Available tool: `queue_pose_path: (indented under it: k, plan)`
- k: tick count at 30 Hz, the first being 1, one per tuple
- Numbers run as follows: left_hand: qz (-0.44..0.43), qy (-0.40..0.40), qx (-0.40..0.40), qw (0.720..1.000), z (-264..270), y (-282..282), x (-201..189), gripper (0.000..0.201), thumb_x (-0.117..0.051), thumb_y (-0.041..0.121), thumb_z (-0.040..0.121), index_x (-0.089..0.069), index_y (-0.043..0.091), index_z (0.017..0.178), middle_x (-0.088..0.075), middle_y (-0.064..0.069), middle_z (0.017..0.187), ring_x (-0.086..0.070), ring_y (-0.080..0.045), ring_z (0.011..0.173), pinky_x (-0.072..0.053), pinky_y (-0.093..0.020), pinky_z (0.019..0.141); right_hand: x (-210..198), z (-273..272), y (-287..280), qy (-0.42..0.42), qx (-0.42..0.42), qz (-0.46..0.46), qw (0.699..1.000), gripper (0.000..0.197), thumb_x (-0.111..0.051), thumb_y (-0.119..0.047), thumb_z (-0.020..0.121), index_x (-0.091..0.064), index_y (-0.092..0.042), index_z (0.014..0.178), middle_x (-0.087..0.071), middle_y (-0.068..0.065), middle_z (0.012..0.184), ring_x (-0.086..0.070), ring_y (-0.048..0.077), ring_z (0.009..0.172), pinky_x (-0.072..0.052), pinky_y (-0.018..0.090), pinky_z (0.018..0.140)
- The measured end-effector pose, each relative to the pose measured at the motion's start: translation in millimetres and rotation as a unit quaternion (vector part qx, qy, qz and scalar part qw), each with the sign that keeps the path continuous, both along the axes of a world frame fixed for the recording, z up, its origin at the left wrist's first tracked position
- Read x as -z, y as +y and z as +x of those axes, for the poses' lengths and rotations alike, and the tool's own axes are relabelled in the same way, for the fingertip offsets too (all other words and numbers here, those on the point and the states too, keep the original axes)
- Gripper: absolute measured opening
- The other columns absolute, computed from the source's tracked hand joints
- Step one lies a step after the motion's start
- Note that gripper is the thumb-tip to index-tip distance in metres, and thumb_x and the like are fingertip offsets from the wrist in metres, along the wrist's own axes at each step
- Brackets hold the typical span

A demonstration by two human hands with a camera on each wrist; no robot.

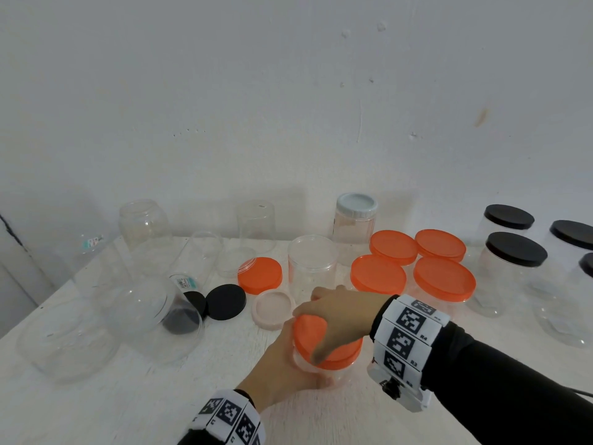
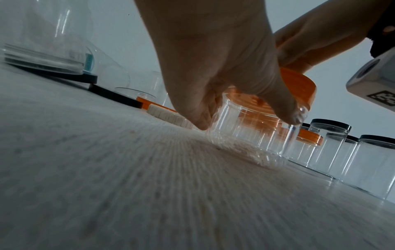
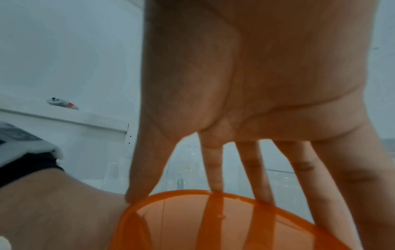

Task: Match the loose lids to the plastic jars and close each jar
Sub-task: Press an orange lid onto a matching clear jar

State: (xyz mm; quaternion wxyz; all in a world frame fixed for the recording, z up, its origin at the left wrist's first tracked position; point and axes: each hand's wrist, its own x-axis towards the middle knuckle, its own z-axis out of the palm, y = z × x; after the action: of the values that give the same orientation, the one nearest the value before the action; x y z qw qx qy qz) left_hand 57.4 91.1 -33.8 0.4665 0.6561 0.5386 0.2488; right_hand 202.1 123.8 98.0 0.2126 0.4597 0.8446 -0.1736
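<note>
A small clear plastic jar (image 1: 316, 369) stands on the white table near its front edge, with an orange lid (image 1: 324, 342) sitting on its mouth. My left hand (image 1: 282, 358) grips the jar's wall from the left; in the left wrist view the left hand (image 2: 224, 84) has thumb and fingers wrapped around the jar (image 2: 245, 135) just under the orange lid (image 2: 299, 88). My right hand (image 1: 333, 313) comes down from above. In the right wrist view its fingers (image 3: 213, 169) spread over the rim of the orange lid (image 3: 213, 223) and hold it.
Loose on the table behind are an orange lid (image 1: 260, 275), black lids (image 1: 225, 301), a pale pink lid (image 1: 273, 309) and a clear lid (image 1: 236, 261). Several open clear jars (image 1: 154, 319) crowd the left. Orange-lidded jars (image 1: 444, 277) and black-lidded jars (image 1: 516, 253) stand right.
</note>
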Motion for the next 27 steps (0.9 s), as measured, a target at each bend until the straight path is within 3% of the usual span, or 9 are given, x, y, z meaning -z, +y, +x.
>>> queue_pose_path:
  k: [3, 5, 8, 11, 16, 20, 21, 24, 27]
  plan:
    - [-0.009, -0.009, -0.003, 1.000, -1.2, 1.2, 2.9, 0.100, -0.086, 0.054, 0.050, -0.015, 0.062, 0.119, -0.039, 0.038, 0.115, -0.038, 0.035, 0.093, -0.038, 0.005, 0.063, 4.3, -0.1, 1.5, -0.017, 0.034, 0.029, 0.999, 0.088, -0.058, -0.072, 0.078, -0.026, -0.032, 0.149, -0.035, 0.003, 0.141, -0.039, 0.033, 0.127, -0.042, 0.044, 0.095]
    - [-0.014, -0.001, -0.008, 1.000, -0.8, 2.1, 2.9, 0.097, -0.087, 0.053, 0.051, -0.015, 0.063, 0.116, -0.038, 0.040, 0.112, -0.037, 0.037, 0.089, -0.037, 0.006, 0.060, 4.6, 1.1, 2.3, -0.022, 0.042, 0.024, 0.999, 0.094, -0.061, -0.073, 0.075, -0.024, -0.031, 0.150, -0.033, 0.003, 0.143, -0.039, 0.032, 0.128, -0.041, 0.044, 0.093]
    - [-0.004, 0.015, -0.013, 1.000, 0.3, 2.4, 2.3, 0.109, -0.084, 0.061, 0.045, -0.007, 0.058, 0.122, -0.032, 0.041, 0.111, -0.038, 0.028, 0.091, -0.036, 0.002, 0.060, -0.2, 3.5, 1.6, 0.002, 0.008, -0.014, 1.000, 0.094, -0.074, -0.054, 0.074, -0.016, -0.046, 0.148, -0.021, -0.004, 0.150, -0.028, 0.028, 0.134, -0.039, 0.048, 0.098]
    - [0.006, 0.016, -0.004, 1.000, 1.0, 1.8, 2.1, 0.109, -0.079, 0.067, 0.039, -0.009, 0.063, 0.121, -0.035, 0.037, 0.117, -0.039, 0.022, 0.101, -0.035, -0.002, 0.070, -3.4, 4.4, 0.6, 0.023, -0.015, -0.034, 0.999, 0.082, -0.075, -0.042, 0.076, -0.026, -0.055, 0.141, -0.021, -0.009, 0.150, -0.027, 0.024, 0.131, -0.040, 0.049, 0.098]
    - [0.006, 0.001, -0.004, 1.000, 0.6, 1.9, 3.6, 0.099, -0.085, 0.057, 0.048, -0.017, 0.061, 0.119, -0.042, 0.033, 0.120, -0.046, 0.014, 0.111, -0.038, -0.003, 0.070, 2.3, 2.4, 1.5, -0.007, 0.017, 0.002, 1.000, 0.081, -0.061, -0.065, 0.079, -0.023, -0.044, 0.148, -0.033, 0.000, 0.141, -0.038, 0.031, 0.126, -0.043, 0.047, 0.097]
    - [-0.003, 0.012, -0.009, 1.000, -1.6, 5.8, 10.3, 0.102, -0.084, 0.063, 0.043, -0.016, 0.063, 0.119, -0.039, 0.040, 0.116, -0.040, 0.032, 0.098, -0.039, 0.003, 0.064, 3.4, 3.5, 3.1, -0.016, 0.051, 0.015, 0.998, 0.090, -0.060, -0.071, 0.077, -0.023, -0.033, 0.150, -0.035, 0.004, 0.142, -0.044, 0.030, 0.125, -0.044, 0.042, 0.095]
    - [-0.008, 0.021, -0.009, 1.000, -1.0, 7.7, 12.0, 0.107, -0.084, 0.065, 0.042, -0.011, 0.062, 0.121, -0.036, 0.042, 0.114, -0.041, 0.031, 0.097, -0.037, 0.003, 0.064, 2.3, 4.2, 3.0, -0.012, 0.049, 0.009, 0.999, 0.093, -0.063, -0.069, 0.075, -0.020, -0.035, 0.150, -0.032, 0.003, 0.144, -0.041, 0.030, 0.128, -0.044, 0.043, 0.095]
    - [-0.010, 0.067, -0.017, 0.998, 1.2, 10.8, 15.2, 0.122, -0.082, 0.068, 0.042, -0.002, 0.056, 0.132, -0.024, 0.043, 0.113, -0.039, 0.023, 0.106, -0.030, 0.001, 0.080, -3.4, 4.3, 1.3, 0.012, 0.005, -0.020, 1.000, 0.097, -0.075, -0.049, 0.074, -0.013, -0.048, 0.148, -0.020, -0.005, 0.151, -0.028, 0.027, 0.133, -0.041, 0.050, 0.100]
    - [0.010, 0.059, -0.002, 0.998, 0.4, 12.4, 19.4, 0.115, -0.080, 0.071, 0.038, 0.002, 0.071, 0.120, -0.027, 0.046, 0.112, -0.030, 0.037, 0.096, -0.034, 0.005, 0.065, -5.5, 3.1, 1.1, 0.022, -0.016, -0.034, 0.999, 0.084, -0.076, -0.039, 0.077, -0.027, -0.052, 0.143, -0.024, -0.008, 0.148, -0.029, 0.024, 0.129, -0.041, 0.049, 0.098]
